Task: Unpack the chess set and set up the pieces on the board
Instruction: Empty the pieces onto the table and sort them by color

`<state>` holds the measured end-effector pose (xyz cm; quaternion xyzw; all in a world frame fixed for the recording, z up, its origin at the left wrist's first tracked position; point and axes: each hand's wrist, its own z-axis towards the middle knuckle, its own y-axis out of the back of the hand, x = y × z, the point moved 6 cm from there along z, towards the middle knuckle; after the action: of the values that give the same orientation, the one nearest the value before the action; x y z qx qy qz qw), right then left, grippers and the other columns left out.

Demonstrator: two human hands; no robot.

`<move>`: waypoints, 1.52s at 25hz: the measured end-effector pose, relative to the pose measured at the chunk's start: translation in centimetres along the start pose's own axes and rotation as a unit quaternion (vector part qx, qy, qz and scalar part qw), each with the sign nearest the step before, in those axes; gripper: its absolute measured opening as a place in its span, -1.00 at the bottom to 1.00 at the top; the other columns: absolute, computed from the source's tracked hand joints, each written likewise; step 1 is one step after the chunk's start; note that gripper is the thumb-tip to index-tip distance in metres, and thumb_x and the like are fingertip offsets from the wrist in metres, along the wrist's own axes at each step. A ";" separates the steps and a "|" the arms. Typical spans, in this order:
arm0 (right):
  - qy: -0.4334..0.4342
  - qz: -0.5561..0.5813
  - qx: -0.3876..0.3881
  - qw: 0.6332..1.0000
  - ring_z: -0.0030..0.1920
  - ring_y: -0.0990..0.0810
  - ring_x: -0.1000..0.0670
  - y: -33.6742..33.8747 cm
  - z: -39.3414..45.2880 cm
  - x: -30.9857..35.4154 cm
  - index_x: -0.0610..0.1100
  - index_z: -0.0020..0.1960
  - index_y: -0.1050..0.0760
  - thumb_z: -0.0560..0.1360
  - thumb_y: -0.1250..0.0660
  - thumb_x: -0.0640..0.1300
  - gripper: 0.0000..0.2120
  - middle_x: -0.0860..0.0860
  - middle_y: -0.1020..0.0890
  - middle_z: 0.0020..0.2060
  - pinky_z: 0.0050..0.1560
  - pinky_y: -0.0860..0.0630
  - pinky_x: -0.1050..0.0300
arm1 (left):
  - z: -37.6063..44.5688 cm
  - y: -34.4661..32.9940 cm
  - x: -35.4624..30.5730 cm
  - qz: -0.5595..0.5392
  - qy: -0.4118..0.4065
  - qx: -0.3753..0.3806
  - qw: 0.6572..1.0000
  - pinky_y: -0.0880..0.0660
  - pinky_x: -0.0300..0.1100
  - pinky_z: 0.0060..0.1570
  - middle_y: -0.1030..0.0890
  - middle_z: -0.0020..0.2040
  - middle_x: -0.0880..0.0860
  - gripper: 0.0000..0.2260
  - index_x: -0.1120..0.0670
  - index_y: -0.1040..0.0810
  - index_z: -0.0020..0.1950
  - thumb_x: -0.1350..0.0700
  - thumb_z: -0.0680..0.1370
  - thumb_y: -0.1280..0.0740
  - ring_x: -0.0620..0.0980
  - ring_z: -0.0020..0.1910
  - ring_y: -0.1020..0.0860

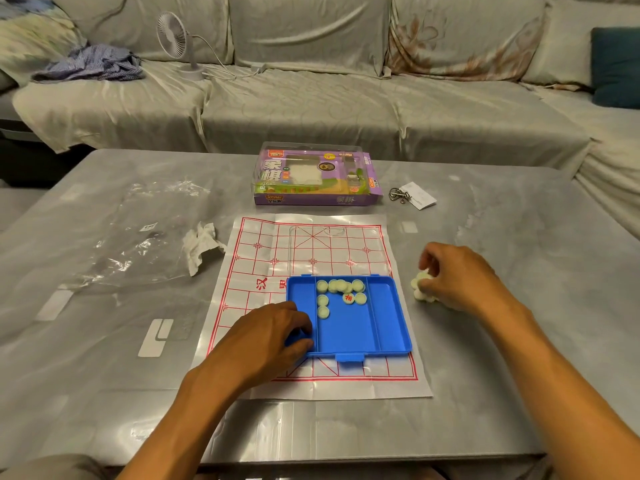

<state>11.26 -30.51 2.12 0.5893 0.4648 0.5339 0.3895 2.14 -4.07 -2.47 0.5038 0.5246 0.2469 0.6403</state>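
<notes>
The blue tray's [349, 327] left wall is hidden by the left hand [266, 337]; most pale pieces' [341, 287] markings cannot be read.

Dim, even indoor light; table [485, 358] glare, edges bowed.

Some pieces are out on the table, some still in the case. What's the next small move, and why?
Probably let go of the pieces under the right hand and reach back: about ten discs remain in the blue case, which the left hand grips and which covers the board.
</notes>
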 end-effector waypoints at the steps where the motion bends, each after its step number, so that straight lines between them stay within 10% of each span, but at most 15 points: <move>1: -0.034 -0.017 0.024 0.999 -0.15 -0.53 0.02 -0.5 0.2 -1.2 -0.01 0.02 -0.47 0.42 -0.47 -0.06 -0.76 0.01 -0.57 -0.11 -0.27 -0.39 0.23 | 0.0 0.0 0.0 0.001 0.000 0.000 1.000 -0.51 -0.30 -0.05 -0.52 0.08 -0.14 -0.73 -0.12 -0.52 0.19 -0.16 0.56 -0.22 -0.15 0.00 -0.50; 6: 0.043 0.041 -0.074 0.995 -0.12 -0.54 0.04 -0.5 -0.5 2.0 -0.03 0.03 -0.51 0.49 -0.40 -0.07 -0.86 0.04 -0.59 -0.10 -0.15 -0.46 0.21 | 0.0 0.0 -0.1 0.003 -0.002 -0.004 1.000 -0.40 -0.43 -0.14 -0.52 0.07 -0.15 -0.74 -0.11 -0.52 0.19 -0.16 0.56 -0.22 -0.16 -0.02 -0.48; 11: 0.259 0.037 0.012 0.965 0.06 -0.47 0.04 -6.3 -4.7 11.0 0.02 0.19 -0.49 0.53 -0.30 0.00 -0.76 0.08 -0.57 0.04 0.03 -0.44 0.15 | 0.0 0.1 0.0 -0.002 0.000 -0.012 1.000 -0.51 -0.27 -0.09 -0.53 0.01 -0.15 -0.77 -0.12 -0.54 0.14 -0.15 0.55 -0.24 -0.15 -0.09 -0.50; 29: 0.265 0.009 0.026 0.964 -0.05 -0.43 0.03 -6.9 -4.5 11.4 -0.01 -0.03 -0.41 0.49 -0.32 -0.10 -0.89 0.07 -0.52 -0.06 -0.12 -0.40 0.19 | 0.0 0.1 -0.1 0.003 -0.003 -0.014 1.000 -0.48 -0.33 -0.09 -0.53 0.02 -0.14 -0.75 -0.11 -0.54 0.16 -0.15 0.56 -0.23 -0.14 -0.08 -0.50; 38: 0.268 0.069 0.013 0.961 -0.01 -0.48 0.04 -6.8 -4.4 11.5 0.04 0.26 -0.32 0.50 -0.33 -0.04 -0.63 0.07 -0.55 -0.04 -0.05 -0.51 0.12 | 0.0 0.2 -0.2 0.000 -0.006 -0.017 1.000 -0.48 -0.33 -0.10 -0.53 0.02 -0.14 -0.76 -0.11 -0.55 0.15 -0.14 0.56 -0.24 -0.15 -0.10 -0.50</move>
<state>5.95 -17.79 -0.79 0.4607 0.5173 0.6915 0.2049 2.12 -4.13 -2.17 0.4944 0.5166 0.2529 0.6517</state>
